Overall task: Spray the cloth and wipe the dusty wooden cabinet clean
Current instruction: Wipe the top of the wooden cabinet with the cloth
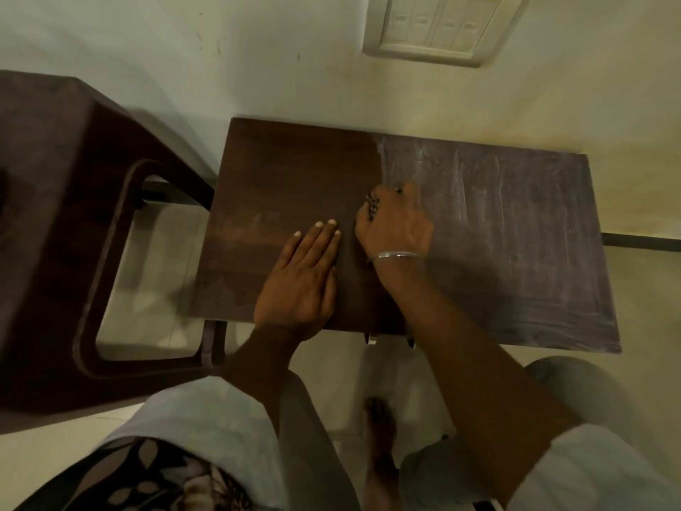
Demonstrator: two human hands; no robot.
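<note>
The wooden cabinet top (pixel 497 230) lies below me against the wall. Its left half is dark and clean; its right half is grey with streaked dust. My left hand (pixel 300 282) rests flat on the clean part near the front edge, fingers straight. My right hand (pixel 396 223), with a metal bangle on the wrist, is curled at the border between clean and dusty wood. It grips a dark cloth (pixel 372 208), of which only small bits show between the fingers. No spray bottle is in view.
A dark brown chair (pixel 55 215) stands close on the left of the cabinet. A switch plate (pixel 438 25) is on the wall behind. My bare foot (pixel 379 437) stands on the tiled floor in front of the cabinet.
</note>
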